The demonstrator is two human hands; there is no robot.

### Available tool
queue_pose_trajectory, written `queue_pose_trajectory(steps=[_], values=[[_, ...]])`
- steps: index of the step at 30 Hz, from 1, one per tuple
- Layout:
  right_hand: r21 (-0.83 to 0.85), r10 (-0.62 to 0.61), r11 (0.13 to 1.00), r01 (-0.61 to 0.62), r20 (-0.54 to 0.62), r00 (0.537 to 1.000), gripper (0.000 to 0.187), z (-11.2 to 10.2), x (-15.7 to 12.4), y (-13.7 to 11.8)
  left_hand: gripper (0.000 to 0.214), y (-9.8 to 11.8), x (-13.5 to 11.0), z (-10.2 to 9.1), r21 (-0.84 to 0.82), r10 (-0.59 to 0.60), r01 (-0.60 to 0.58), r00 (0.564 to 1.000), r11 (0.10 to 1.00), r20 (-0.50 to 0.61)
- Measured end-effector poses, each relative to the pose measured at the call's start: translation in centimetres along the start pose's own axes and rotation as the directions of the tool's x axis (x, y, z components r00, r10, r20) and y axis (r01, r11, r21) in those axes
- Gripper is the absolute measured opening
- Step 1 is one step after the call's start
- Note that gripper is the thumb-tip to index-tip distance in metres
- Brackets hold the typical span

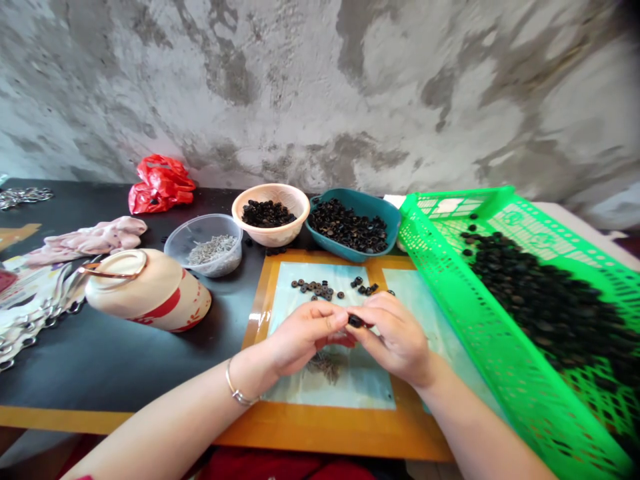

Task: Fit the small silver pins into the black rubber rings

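My two hands meet over the light-blue sheet. Between their fingertips sits a small black round part. My right hand pinches it with thumb and fingers. My left hand is also closed, its thumb and fingers pressed against the part's left side; whether they hold a second piece is hidden. Beyond the hands lie several dark ring-shaped pieces and a few glossy black parts. A small heap of thin metal pins lies below my left hand, partly covered.
Behind the sheet stand a clear tub of metal pins, a pink bowl and a teal basin of black parts. A green basket of black pieces borders the right. A white-and-red bottle, pink glove and red bag occupy the left.
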State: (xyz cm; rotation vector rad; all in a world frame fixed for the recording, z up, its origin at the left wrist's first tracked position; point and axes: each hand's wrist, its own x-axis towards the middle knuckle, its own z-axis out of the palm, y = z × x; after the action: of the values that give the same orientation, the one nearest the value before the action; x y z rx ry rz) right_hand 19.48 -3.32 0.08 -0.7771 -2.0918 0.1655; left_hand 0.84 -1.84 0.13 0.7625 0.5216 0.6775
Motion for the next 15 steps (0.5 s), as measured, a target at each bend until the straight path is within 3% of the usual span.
queue_pose_trajectory(steps=[9,13,15], values=[[-0.018,0.090,0.996,-0.090,0.024,0.996,0.036,0.67,-0.08,0.61,0.022,0.32,0.23,-0.09,-0.040,0.034,-0.037,0.996,0.999,-0.081],[0.121,0.161,0.979,-0.167,0.054,0.985,0.036,0.68,-0.04,0.54,0.024,0.47,0.39,-0.30,-0.073,0.027,-0.035,0.994,0.997,-0.109],[0.212,0.264,0.940,-0.268,0.050,0.963,0.033,0.62,-0.10,0.43,0.027,0.51,0.44,-0.35,-0.075,0.019,-0.029,0.991,0.997,-0.129]])
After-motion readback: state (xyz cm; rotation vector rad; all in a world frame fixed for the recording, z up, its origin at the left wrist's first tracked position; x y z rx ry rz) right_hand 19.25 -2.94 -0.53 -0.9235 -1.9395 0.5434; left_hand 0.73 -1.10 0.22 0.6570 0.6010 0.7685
